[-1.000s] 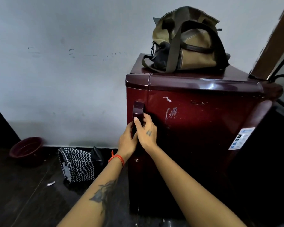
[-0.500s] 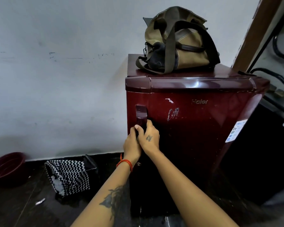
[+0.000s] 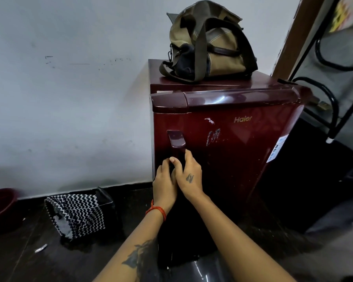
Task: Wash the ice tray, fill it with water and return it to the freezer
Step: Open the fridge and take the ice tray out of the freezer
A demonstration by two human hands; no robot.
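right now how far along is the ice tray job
Nothing looks done: no ice tray is in view. In hand: left hand and right hand grip the handle of the maroon Haier fridge, whose door shows a slight gap at its top. Left: fetching, washing, filling and returning the tray.

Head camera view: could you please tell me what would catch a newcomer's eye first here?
A dark red fridge stands against the wall, with an olive bag on top. Both hands, left hand and right hand, grip its door handle. A zigzag-patterned bag lies on the floor to the left.
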